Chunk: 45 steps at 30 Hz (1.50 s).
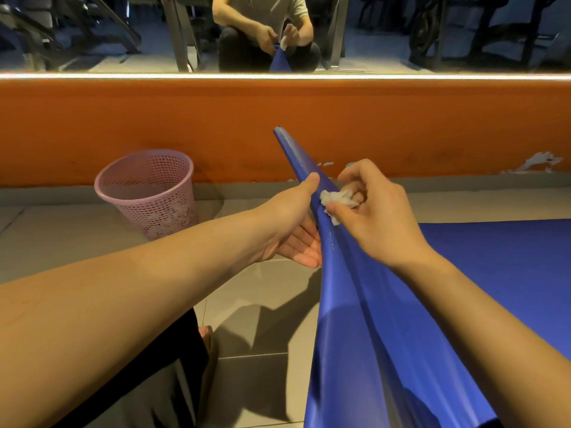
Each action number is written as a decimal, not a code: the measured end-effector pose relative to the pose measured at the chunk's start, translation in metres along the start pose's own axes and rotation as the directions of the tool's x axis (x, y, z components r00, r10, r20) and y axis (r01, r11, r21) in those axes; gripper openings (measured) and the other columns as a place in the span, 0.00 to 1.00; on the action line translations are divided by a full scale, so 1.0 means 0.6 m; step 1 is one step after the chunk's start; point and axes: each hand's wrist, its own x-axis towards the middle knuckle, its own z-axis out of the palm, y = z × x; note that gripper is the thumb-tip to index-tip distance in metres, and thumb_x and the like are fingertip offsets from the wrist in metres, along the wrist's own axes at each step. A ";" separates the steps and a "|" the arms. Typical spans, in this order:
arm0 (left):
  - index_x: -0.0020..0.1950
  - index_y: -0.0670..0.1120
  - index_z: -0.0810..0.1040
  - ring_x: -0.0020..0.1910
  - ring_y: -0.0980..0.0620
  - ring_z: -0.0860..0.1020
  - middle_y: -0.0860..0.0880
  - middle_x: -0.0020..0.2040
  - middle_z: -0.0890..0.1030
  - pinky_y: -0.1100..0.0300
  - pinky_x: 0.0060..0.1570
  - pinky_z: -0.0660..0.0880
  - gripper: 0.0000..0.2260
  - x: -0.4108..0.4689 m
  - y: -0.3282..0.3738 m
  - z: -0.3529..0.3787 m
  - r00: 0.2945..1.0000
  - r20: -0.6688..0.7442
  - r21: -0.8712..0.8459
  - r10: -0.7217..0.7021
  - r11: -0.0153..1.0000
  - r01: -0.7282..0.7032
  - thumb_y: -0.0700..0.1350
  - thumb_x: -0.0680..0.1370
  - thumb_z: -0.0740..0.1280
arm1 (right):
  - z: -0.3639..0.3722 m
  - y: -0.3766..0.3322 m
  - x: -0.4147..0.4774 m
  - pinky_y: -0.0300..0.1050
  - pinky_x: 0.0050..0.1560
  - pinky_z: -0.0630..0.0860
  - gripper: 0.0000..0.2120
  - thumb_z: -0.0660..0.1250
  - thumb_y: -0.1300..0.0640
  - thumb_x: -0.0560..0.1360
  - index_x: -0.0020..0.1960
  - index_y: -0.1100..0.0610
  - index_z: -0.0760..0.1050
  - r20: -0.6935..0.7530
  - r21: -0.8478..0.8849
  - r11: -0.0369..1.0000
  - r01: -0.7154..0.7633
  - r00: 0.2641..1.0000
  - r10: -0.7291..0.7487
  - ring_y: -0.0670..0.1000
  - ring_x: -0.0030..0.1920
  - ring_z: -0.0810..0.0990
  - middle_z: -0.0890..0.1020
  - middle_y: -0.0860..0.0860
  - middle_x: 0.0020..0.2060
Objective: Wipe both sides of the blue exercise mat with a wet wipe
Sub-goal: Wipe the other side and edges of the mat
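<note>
A: Count?

B: One mat (386, 319), blue. One wipe (335, 200), white, crumpled. One bin (148, 193), pink mesh. Two hands.

A: Where's the mat?

B: Part of it lies flat on the floor (262, 319) at 3 o'clock. The rest is lifted in a long fold that rises from 6 o'clock to a narrow tip near centre, pointing to 12.

A: Left hand (290, 223)?

B: Holding the fold from its 9 o'clock side. The thumb sits on the fold's upper edge and the fingers (306, 242) lie straight against the underside, so the mat is clamped between them.

A: Right hand (374, 211)?

B: On the fold's 3 o'clock side, just across from the left hand. Its fingers are curled and pinch the wipe, and the wipe touches the mat's surface.

A: Bin?

B: Upright on the floor at 9 o'clock of the hands, well apart from the mat, against the orange wall (123, 118). Pale bits inside, can't tell what.

A: Anything else?

B: One mirror (92, 41) at 12 o'clock above the wall. It reflects a crouching person with the mat and wipe.
</note>
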 end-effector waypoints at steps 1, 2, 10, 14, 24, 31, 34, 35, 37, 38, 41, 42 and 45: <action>0.48 0.35 0.81 0.41 0.42 0.86 0.37 0.41 0.86 0.50 0.45 0.84 0.44 0.000 0.000 0.001 1.000 0.004 0.004 0.000 1.000 0.000 0.73 0.80 0.44 | 0.008 -0.001 0.000 0.46 0.40 0.77 0.09 0.74 0.57 0.75 0.51 0.54 0.75 0.013 0.055 0.998 -0.038 0.999 0.038 0.47 0.38 0.79 0.80 0.46 0.38; 0.49 0.34 0.81 0.42 0.41 0.86 0.37 0.42 0.86 0.49 0.46 0.84 0.44 0.000 0.001 0.001 1.000 0.006 0.004 -0.001 1.000 0.001 0.73 0.79 0.44 | 0.013 0.001 0.002 0.46 0.39 0.77 0.07 0.74 0.56 0.76 0.47 0.54 0.76 0.013 0.104 0.992 -0.066 0.998 0.065 0.47 0.37 0.79 0.80 0.46 0.36; 0.47 0.36 0.80 0.42 0.40 0.86 0.37 0.41 0.86 0.51 0.43 0.84 0.40 -0.002 -0.003 0.007 1.000 -0.020 -0.020 0.020 1.000 -0.021 0.70 0.82 0.47 | 0.011 0.019 0.017 0.41 0.42 0.77 0.05 0.74 0.58 0.76 0.51 0.51 0.86 0.123 0.275 0.944 -0.181 0.981 0.152 0.48 0.43 0.82 0.83 0.48 0.47; 0.48 0.34 0.80 0.42 0.39 0.86 0.36 0.42 0.85 0.49 0.45 0.84 0.40 -0.003 -0.003 0.007 1.000 -0.015 -0.013 0.008 1.000 -0.008 0.69 0.82 0.48 | 0.012 0.011 0.018 0.32 0.36 0.72 0.04 0.72 0.59 0.77 0.48 0.58 0.85 0.152 0.331 0.918 -0.220 0.972 0.178 0.41 0.33 0.78 0.83 0.49 0.38; 0.53 0.31 0.79 0.47 0.36 0.85 0.32 0.48 0.84 0.47 0.49 0.83 0.44 -0.003 0.003 -0.002 0.992 0.103 0.016 -0.067 0.998 0.066 0.70 0.81 0.45 | 0.012 0.016 -0.002 0.33 0.36 0.71 0.03 0.70 0.60 0.77 0.46 0.55 0.83 0.146 0.269 0.947 -0.175 0.979 0.140 0.43 0.34 0.78 0.82 0.45 0.35; 0.60 0.29 0.77 0.40 0.38 0.85 0.32 0.47 0.84 0.49 0.45 0.84 0.46 0.007 0.008 -0.018 0.998 0.021 -0.014 -0.056 0.998 0.056 0.72 0.80 0.45 | 0.029 0.005 -0.031 0.32 0.43 0.70 0.07 0.68 0.60 0.79 0.49 0.50 0.83 0.178 0.185 0.968 -0.170 0.974 0.137 0.43 0.40 0.79 0.81 0.47 0.41; 0.61 0.30 0.77 0.41 0.38 0.86 0.33 0.47 0.84 0.50 0.42 0.84 0.47 0.002 0.000 -0.021 0.997 0.050 0.006 -0.059 0.998 0.058 0.73 0.80 0.45 | 0.020 -0.014 -0.048 0.38 0.41 0.75 0.09 0.70 0.61 0.77 0.44 0.48 0.82 0.285 0.137 0.981 -0.136 0.954 0.092 0.46 0.37 0.79 0.82 0.48 0.38; 0.57 0.31 0.79 0.41 0.39 0.86 0.33 0.45 0.85 0.50 0.42 0.84 0.46 -0.001 -0.001 -0.017 0.996 0.074 0.029 -0.054 0.998 0.052 0.72 0.80 0.44 | 0.017 -0.014 -0.041 0.40 0.41 0.76 0.08 0.70 0.61 0.77 0.44 0.50 0.82 0.284 0.156 0.977 -0.147 0.954 0.098 0.46 0.36 0.79 0.82 0.48 0.36; 0.52 0.32 0.80 0.41 0.39 0.85 0.33 0.45 0.85 0.51 0.44 0.83 0.46 -0.006 -0.002 -0.006 0.992 0.112 0.059 -0.051 0.997 0.044 0.72 0.80 0.43 | 0.016 -0.005 -0.020 0.41 0.38 0.75 0.04 0.69 0.60 0.77 0.48 0.51 0.81 0.206 0.192 0.968 -0.161 0.971 0.120 0.45 0.32 0.78 0.81 0.47 0.33; 0.51 0.32 0.80 0.42 0.39 0.85 0.33 0.46 0.85 0.51 0.45 0.83 0.46 -0.006 -0.001 -0.002 0.991 0.119 0.063 -0.056 0.997 0.049 0.72 0.80 0.43 | 0.017 -0.001 -0.010 0.41 0.37 0.74 0.04 0.69 0.59 0.78 0.51 0.51 0.80 0.166 0.196 0.965 -0.172 0.976 0.140 0.44 0.31 0.76 0.80 0.47 0.33; 0.55 0.30 0.79 0.42 0.39 0.85 0.32 0.46 0.84 0.51 0.44 0.83 0.48 -0.003 0.000 -0.004 0.994 0.083 0.051 -0.070 0.997 0.066 0.73 0.79 0.43 | 0.030 0.005 -0.013 0.49 0.39 0.78 0.01 0.68 0.56 0.79 0.50 0.52 0.79 0.164 0.207 0.960 -0.188 0.974 0.155 0.48 0.35 0.79 0.81 0.47 0.36; 0.56 0.30 0.79 0.41 0.39 0.85 0.32 0.46 0.84 0.51 0.43 0.83 0.48 -0.001 0.000 -0.007 0.995 0.065 0.045 -0.070 0.997 0.067 0.73 0.79 0.43 | 0.030 0.000 -0.026 0.48 0.41 0.79 0.02 0.68 0.57 0.79 0.47 0.53 0.79 0.183 0.191 0.964 -0.183 0.972 0.148 0.48 0.36 0.80 0.82 0.47 0.37; 0.60 0.29 0.77 0.41 0.38 0.85 0.32 0.48 0.84 0.49 0.42 0.84 0.48 0.004 -0.002 -0.019 0.997 0.032 0.013 -0.071 0.997 0.071 0.74 0.79 0.45 | 0.020 -0.020 -0.061 0.36 0.37 0.75 0.06 0.70 0.60 0.78 0.43 0.54 0.80 0.291 0.154 0.975 -0.163 0.950 0.113 0.45 0.35 0.81 0.83 0.47 0.33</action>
